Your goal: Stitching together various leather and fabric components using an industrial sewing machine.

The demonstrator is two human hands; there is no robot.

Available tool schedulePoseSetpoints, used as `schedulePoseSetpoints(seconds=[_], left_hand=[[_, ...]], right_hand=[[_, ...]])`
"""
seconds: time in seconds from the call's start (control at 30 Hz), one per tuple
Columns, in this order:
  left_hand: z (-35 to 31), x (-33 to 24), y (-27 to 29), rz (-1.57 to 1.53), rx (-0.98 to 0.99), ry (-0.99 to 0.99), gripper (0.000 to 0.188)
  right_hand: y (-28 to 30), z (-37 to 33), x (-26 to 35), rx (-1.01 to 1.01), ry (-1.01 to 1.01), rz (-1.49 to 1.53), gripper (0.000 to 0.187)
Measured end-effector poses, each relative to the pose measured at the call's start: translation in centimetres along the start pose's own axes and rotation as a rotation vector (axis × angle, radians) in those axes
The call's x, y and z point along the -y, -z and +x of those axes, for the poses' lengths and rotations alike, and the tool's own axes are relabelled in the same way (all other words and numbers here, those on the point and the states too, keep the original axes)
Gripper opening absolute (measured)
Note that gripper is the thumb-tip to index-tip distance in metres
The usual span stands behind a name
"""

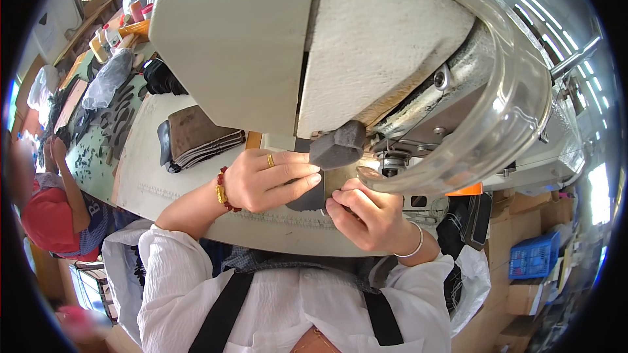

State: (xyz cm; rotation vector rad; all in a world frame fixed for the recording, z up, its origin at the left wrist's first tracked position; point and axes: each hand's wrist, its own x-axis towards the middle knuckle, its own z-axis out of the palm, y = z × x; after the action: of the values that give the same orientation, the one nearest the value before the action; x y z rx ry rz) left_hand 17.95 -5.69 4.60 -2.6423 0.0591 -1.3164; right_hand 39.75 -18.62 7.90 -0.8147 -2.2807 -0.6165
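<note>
A white sewing machine [386, 46] stands over the table, with a grey foam block [339, 146] on its lower edge. Beneath the foam, a thin dark grey piece [307, 204], which looks like leather or fabric, lies on the machine bed. My left hand [268, 180], wearing a gold ring and a beaded bracelet, rests its outstretched fingers on this piece; its thumb is hidden. Close to the piece's right edge, my right hand [367, 214] has its fingers curled in a pinch beside the presser area. What lies between those fingertips is too small to tell.
A stack of folded brown and dark pieces [199, 136] sits left on the white table [154, 170]. A clear curved shield [517, 111] arches at right. Another person in a red cap [49, 219] works at the green table [98, 150]. A blue basket [533, 256] stands right.
</note>
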Motion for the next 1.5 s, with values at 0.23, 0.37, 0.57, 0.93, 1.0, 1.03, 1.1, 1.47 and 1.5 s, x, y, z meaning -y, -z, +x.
schedulePoseSetpoints(seconds=[0.23,0.37,0.57,0.93,1.0,1.03,1.1,1.47,1.5], left_hand=[[1.3,0.1,1.5,-0.094,0.008,-0.036,0.02],[2.1,-0.1,1.5,-0.023,-0.08,-0.098,0.018],[2.4,-0.1,3.0,0.006,0.004,-0.074,0.018],[2.3,0.2,2.9,-0.06,0.043,-0.048,0.019],[2.2,0.5,2.6,-0.062,0.016,-0.046,0.02],[2.1,0.6,2.4,-0.062,0.017,-0.046,0.02],[1.8,0.8,2.0,0.009,-0.021,-0.055,0.021],[1.1,1.3,0.8,0.031,-0.044,0.097,0.021],[1.2,1.3,0.7,0.055,-0.047,0.089,0.022]], right_hand=[[0.0,0.1,-0.2,-0.034,-0.015,0.039,0.032],[-0.8,0.1,-0.2,-0.098,-0.031,0.058,0.031],[-0.9,0.1,-0.1,-0.125,0.08,0.023,0.023],[-1.3,0.3,0.0,-0.105,0.226,-0.155,0.019],[-1.2,0.5,-0.5,-0.048,0.26,-0.121,0.022],[-1.2,0.6,-0.8,-0.058,0.272,-0.126,0.022],[-1.0,0.9,-1.3,-0.024,0.263,-0.135,0.022],[-2.1,0.8,-3.6,0.077,0.496,-0.515,0.026],[-2.2,0.6,-3.8,0.088,0.507,-0.539,0.025]])
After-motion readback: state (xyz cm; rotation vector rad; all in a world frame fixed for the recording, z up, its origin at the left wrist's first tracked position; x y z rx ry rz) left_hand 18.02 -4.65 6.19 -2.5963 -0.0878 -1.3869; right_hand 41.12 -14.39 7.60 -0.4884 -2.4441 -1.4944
